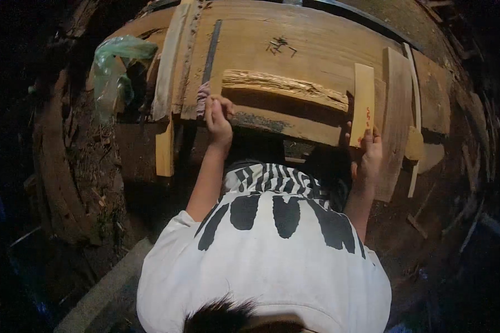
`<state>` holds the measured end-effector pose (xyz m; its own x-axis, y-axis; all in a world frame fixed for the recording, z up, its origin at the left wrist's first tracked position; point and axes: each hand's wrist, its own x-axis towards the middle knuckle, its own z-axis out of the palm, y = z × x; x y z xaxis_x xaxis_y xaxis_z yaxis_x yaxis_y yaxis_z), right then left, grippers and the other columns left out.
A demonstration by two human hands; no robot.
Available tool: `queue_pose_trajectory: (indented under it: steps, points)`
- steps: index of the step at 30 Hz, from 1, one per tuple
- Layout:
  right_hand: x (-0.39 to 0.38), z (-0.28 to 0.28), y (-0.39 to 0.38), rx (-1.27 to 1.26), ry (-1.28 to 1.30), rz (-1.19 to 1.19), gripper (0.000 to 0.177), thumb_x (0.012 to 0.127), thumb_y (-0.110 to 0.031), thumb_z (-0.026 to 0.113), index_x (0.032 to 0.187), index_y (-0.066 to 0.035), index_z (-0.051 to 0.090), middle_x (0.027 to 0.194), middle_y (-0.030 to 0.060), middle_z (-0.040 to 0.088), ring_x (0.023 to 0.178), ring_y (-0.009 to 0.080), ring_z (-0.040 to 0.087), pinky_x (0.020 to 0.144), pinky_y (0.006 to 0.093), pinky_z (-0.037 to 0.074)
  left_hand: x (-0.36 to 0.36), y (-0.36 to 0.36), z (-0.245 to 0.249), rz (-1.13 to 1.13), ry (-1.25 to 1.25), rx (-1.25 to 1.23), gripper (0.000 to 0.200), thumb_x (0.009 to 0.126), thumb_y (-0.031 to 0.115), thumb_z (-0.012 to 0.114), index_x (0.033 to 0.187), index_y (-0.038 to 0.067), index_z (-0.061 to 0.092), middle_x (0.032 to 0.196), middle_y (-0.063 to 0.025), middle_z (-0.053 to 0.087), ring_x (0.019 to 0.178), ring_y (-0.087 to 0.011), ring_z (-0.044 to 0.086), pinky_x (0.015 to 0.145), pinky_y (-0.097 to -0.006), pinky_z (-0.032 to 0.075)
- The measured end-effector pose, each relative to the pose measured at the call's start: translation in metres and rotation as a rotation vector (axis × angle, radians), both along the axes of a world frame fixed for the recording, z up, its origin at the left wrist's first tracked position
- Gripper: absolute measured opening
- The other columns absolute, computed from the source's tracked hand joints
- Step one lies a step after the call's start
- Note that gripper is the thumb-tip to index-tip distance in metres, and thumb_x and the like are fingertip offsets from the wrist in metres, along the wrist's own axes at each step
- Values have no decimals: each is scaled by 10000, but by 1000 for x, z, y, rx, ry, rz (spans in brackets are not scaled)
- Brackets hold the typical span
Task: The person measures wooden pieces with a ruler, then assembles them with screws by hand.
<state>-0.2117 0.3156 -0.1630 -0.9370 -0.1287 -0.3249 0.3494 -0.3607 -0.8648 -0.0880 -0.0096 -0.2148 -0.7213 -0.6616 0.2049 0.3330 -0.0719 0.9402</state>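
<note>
My left hand (220, 117) is closed round the lower end of a thin, pale wood strip (216, 80), beside a cloth-wrapped handle (203, 101) on a long dark metal bar (211, 51). My right hand (366, 145) grips the bottom of a flat, light-coloured board (364, 89) with red marks, held upright at the right. Between my hands a rough, split-faced piece of wood (286, 87) lies across the wooden work surface (311, 33). Its near side is in shadow.
Several small nails (280, 45) lie in a pile near the top middle. A green plastic bag (103, 72) hangs at the left. Longer planks (397, 111) stand at the right edge, and a wooden leg (164, 150) is at the lower left.
</note>
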Motion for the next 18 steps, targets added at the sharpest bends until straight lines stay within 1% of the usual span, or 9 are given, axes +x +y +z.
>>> queue_pose_trajectory:
  steps: [2,4,6,7,9,12,14,15,18]
  points:
    - [8,-6,-11,-89,5,110,379,962,-154,571,1272,4,421,1136,193,610,996,248,649,813,365,582,-2,1,9,119,-264,-225,237,1049,210,339,980,60,508,854,-35,525,774,-134,500,720,-284,437]
    - [16,-8,-23,-178,9,203,401,949,-129,587,1290,6,425,1145,191,607,1030,250,640,834,369,580,-4,-10,11,95,-257,-170,213,1040,194,416,1048,49,573,915,-15,537,815,-108,504,734,-265,436]
    - [24,-5,-33,-192,-89,286,467,907,-85,623,1315,10,416,1162,190,602,1087,256,619,867,375,571,-11,-15,13,148,-285,-465,158,1010,129,493,1064,24,598,924,-27,573,832,-98,531,760,-259,454]
    - [27,-6,-35,-189,-116,347,524,878,-73,644,1338,-6,402,1193,194,583,1099,272,616,869,381,575,-13,-16,11,144,-287,-463,158,1010,129,493,1064,24,598,924,-27,573,832,-98,531,760,-259,454]
    - [37,3,-44,-117,-82,340,557,869,-69,649,1358,-21,387,1207,193,572,1090,277,618,862,378,580,-17,-16,10,81,-296,-91,120,948,116,613,1032,38,647,926,-19,643,887,-99,590,795,-253,472]
    - [41,8,-47,-105,-25,322,570,853,-55,645,1371,-52,407,1201,184,553,1032,276,627,833,378,596,-32,-11,15,231,-268,-125,114,920,88,648,1000,8,643,893,-35,660,852,-116,613,756,-258,485]
    - [37,11,-37,-48,161,281,491,853,-72,641,1313,-29,473,1151,171,550,989,250,624,823,384,600,-34,-15,13,262,-278,-125,110,911,79,657,987,1,644,903,-45,666,864,-121,617,768,-262,487]
    - [33,-1,-19,-125,127,304,421,860,-99,641,1254,-10,520,1123,160,539,977,248,614,818,398,598,-35,-17,11,293,-288,-125,107,902,70,666,974,-6,644,914,-55,672,876,-126,621,780,-266,488]
    - [37,42,-11,-350,252,330,336,877,-116,644,1186,-8,564,1185,168,545,1020,238,601,780,369,582,-40,-23,3,342,-291,-171,109,903,82,666,969,-2,645,913,-59,674,874,-133,625,791,-268,490]
